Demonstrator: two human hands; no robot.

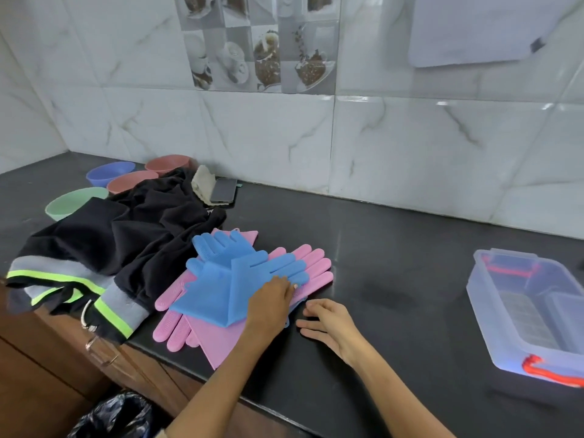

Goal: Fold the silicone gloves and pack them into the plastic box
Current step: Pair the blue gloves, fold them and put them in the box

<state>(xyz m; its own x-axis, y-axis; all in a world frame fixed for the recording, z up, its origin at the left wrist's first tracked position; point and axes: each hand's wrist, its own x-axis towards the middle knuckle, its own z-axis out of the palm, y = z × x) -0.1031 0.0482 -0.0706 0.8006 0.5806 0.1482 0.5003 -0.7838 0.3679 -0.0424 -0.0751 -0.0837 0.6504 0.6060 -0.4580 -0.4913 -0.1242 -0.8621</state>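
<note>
Several silicone gloves lie in a pile on the black counter (395,248). Two blue gloves (227,276) lie on top of pink gloves (313,263), whose fingers stick out at the right and lower left. My left hand (271,303) rests flat on the blue glove's cuff area, fingers straight and pointing toward the glove fingers. My right hand (327,324) lies on the counter just right of the pile with fingers relaxed and holds nothing. The clear plastic box (493,327) with red handles stands open at the far right, apart from both hands.
A black garment with neon-yellow stripes (104,245) sprawls left of the gloves. Behind it stand several coloured bowls (110,173), with a phone (223,190) on a cloth to their right. The box lid (474,30) leans against the tiled wall. A bin bag (117,418) sits below the counter edge.
</note>
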